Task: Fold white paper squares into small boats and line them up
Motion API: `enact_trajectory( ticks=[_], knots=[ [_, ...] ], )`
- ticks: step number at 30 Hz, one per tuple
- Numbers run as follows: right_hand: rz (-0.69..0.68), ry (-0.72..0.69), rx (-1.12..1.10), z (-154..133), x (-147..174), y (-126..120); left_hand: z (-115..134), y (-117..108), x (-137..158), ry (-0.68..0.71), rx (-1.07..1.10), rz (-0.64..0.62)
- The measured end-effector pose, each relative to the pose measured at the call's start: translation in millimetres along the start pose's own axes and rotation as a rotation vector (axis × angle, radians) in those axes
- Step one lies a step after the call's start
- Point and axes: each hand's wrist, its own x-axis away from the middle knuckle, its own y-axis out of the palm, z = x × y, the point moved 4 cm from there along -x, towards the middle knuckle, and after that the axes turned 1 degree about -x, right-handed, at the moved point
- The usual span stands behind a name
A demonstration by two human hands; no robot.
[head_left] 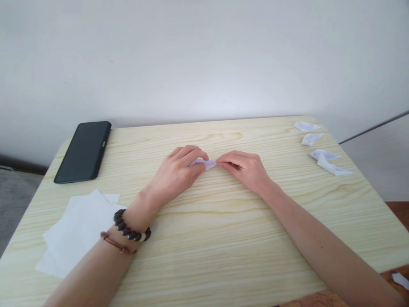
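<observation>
A small folded white paper (209,163) is held over the middle of the table, between both hands. My left hand (182,167) grips its left part between thumb and fingers, which hide some of it. At the paper's right tip, my right hand (244,167) pinches with thumb and index finger. Several other folded paper pieces (312,139) lie in a column at the table's far right, the two nearest overlapping.
Loose white paper sheets (79,226) lie fanned out at the left, partly under my left forearm. A black phone (83,151) rests at the back left. The wooden-topped table (204,256) meets a white wall (204,59) behind. One white scrap (400,280) is at the lower right.
</observation>
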Motion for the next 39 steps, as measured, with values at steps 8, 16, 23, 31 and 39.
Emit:
enact_trajectory(
  ticks=[8,16,23,31,39],
  knots=[
    [0.033,-0.007,0.023,1,0,-1,-16,0,22,-0.154,0.033,0.040],
    [0.043,0.104,-0.045,7,1,-3,-31,-1,26,-0.442,0.283,0.011],
    [0.122,0.428,-0.423,22,2,-8,-36,5,30,-0.737,0.736,0.031],
    [0.035,0.736,-0.962,20,5,-7,-27,10,28,-0.770,1.202,-0.159],
    [-0.009,0.975,-1.184,17,12,-3,-19,16,27,-0.943,1.554,-0.110]
  ],
)
